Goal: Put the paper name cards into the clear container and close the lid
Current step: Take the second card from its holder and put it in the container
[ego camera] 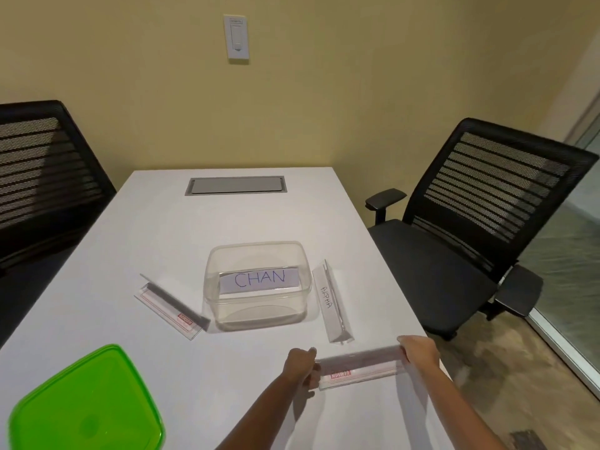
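A clear container (211, 274) stands open mid-table with a paper card reading CHAN (259, 279) leaning inside it. To its right lies a clear holder with a card reading ALPHA (326, 298). An empty-looking clear holder (170, 306) lies to its left. Near the table's front edge I hold a third clear holder (360, 367) lengthwise between both hands: my left hand (300, 365) grips its left end and my right hand (418, 352) grips its right end. Whether a card sits in it is unclear. The green lid (87, 404) lies at the front left.
The white table (162, 228) has a grey cable hatch (235, 185) at its far end. Black mesh chairs stand at the left (39, 164) and right (470, 216). A wall with a light switch (237, 37) is behind.
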The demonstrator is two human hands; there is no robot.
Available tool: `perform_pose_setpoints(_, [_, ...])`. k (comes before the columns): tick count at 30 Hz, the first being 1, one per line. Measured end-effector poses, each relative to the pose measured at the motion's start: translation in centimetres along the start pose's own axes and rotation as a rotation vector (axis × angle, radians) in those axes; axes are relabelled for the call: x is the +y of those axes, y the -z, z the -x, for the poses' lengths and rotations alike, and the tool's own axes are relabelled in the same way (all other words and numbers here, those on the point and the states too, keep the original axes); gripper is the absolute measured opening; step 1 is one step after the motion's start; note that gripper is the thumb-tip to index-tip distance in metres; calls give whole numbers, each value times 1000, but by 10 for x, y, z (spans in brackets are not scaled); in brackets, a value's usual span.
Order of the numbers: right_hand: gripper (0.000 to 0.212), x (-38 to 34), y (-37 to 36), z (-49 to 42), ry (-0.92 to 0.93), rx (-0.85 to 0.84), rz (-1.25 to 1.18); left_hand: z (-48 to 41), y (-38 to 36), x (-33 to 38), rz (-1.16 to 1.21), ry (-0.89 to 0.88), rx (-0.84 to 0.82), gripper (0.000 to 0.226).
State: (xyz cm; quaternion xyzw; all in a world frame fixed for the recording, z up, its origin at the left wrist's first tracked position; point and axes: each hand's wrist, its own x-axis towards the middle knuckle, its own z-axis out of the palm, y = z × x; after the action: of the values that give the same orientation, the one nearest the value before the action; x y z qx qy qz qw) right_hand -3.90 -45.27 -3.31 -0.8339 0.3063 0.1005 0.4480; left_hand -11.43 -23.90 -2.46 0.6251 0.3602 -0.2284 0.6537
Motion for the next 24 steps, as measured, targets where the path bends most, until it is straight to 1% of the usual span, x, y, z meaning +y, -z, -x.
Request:
perform_pose_setpoints(3, [38, 3, 3, 6, 29, 52, -124, 0, 1, 0, 75, 2, 63, 40])
perform_pose_setpoints(4, [38, 3, 5, 8, 37, 44, -196, 0, 1, 0, 95, -5, 78, 38])
perform_pose_setpoints(6, [32, 1, 9, 12, 44, 12, -354, 2, 2, 3, 125, -42, 102, 32])
perform_pose_setpoints(8, [26, -4, 15, 16, 76, -16, -443, 3, 2, 7, 129, -101, 132, 30])
perform_pose_setpoints(10, [8, -13, 21, 20, 115, -47, -507, 5, 3, 12, 143, -149, 134, 34])
perform_pose_setpoints(11, [12, -19, 24, 23, 133, -54, -529, 8, 4, 15, 161, -163, 123, 35])
perform_pose_setpoints(13, [29, -31, 31, 27, 158, -68, -572, 14, 6, 21, 174, -191, 104, 29])
perform_pose_setpoints(15, [39, -43, 38, 33, 175, -98, -613, 21, 9, 27, 167, -221, 99, 15])
perform_pose_setpoints(16, [40, -48, 41, 38, 187, -124, -620, 24, 11, 30, 161, -241, 99, 14])
perform_pose_setpoints(20, [23, -64, 45, 51, 283, -202, -562, 37, 26, 46, 123, -364, 108, 18])
perform_pose_setpoints(24, [29, -76, 38, 60, 310, -199, -515, 49, 43, 58, 129, -443, 146, 26])
